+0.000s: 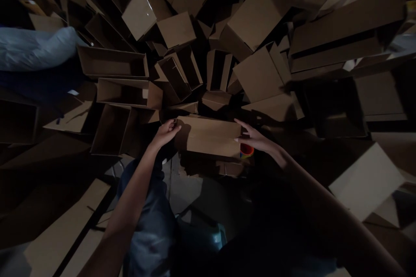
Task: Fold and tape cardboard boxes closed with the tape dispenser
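Note:
A closed brown cardboard box (212, 135) lies lengthwise between my two hands, in the middle of the head view. My left hand (166, 133) is closed on its left end, fingers curled at the upper corner. At the opposite end, my right hand (253, 136) grips the box with thumb and forefinger spread along the edge; its other fingers are partly hidden. Just below the right hand, a round thing with a red and yellow rim (247, 150) shows beside the box. Under the box are stacked brown cardboard pieces (208, 168).
Many cardboard boxes crowd the far side, among them an open box (128, 93) at left and a large closed box (260, 73) at right. A pale padded bundle (35, 47) lies far left. Grey floor (191, 192) and a teal object (221, 236) show nearer me. The light is dim.

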`<state>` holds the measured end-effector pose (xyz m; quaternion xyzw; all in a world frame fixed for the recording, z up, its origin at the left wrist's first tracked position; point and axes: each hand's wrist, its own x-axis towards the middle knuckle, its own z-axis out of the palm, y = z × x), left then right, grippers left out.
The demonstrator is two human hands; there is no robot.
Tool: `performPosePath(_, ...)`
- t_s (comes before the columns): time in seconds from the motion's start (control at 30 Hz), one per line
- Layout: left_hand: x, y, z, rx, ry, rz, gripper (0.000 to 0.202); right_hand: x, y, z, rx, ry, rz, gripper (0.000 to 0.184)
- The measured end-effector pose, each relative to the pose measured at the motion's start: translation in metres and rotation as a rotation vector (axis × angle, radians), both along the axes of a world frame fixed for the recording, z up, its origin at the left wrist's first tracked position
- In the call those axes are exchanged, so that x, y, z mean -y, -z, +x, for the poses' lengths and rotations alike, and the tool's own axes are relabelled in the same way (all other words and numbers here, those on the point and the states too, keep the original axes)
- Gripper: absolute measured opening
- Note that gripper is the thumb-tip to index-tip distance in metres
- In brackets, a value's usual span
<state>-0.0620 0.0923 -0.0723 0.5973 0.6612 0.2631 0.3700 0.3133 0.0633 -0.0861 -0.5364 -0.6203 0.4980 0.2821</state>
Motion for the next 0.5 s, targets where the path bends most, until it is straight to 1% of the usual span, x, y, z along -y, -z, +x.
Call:
performPosePath(0.1, 0.007, -0.009, 0.011, -0.172, 0.076, -0.02, 0.069, -0.001, 0.002, 0.002, 0.001, -0.018, 0.011, 0.089)
performPosePath(0.17, 0.012, -0.015, 0.021, -0.324, 0.062, -0.061, 0.082, -0.001, 0.005, 0.005, 0.027, -0.021, 0.027, 0.089)
performPosePath(0.23, 0.016, -0.02, 0.032, -0.428, 0.029, -0.092, 0.09, -0.002, 0.008, 0.006, 0.056, -0.014, 0.053, 0.087)
performPosePath(0.33, 0.018, -0.023, 0.043, -0.479, 0.004, -0.119, 0.098, 0.0, 0.007, 0.007, 0.119, -0.006, 0.099, 0.082)
performPosePath(0.5, 0.016, -0.022, 0.046, -0.48, -0.004, -0.134, 0.108, 0.007, -0.008, 0.001, 0.247, -0.011, 0.152, 0.075)
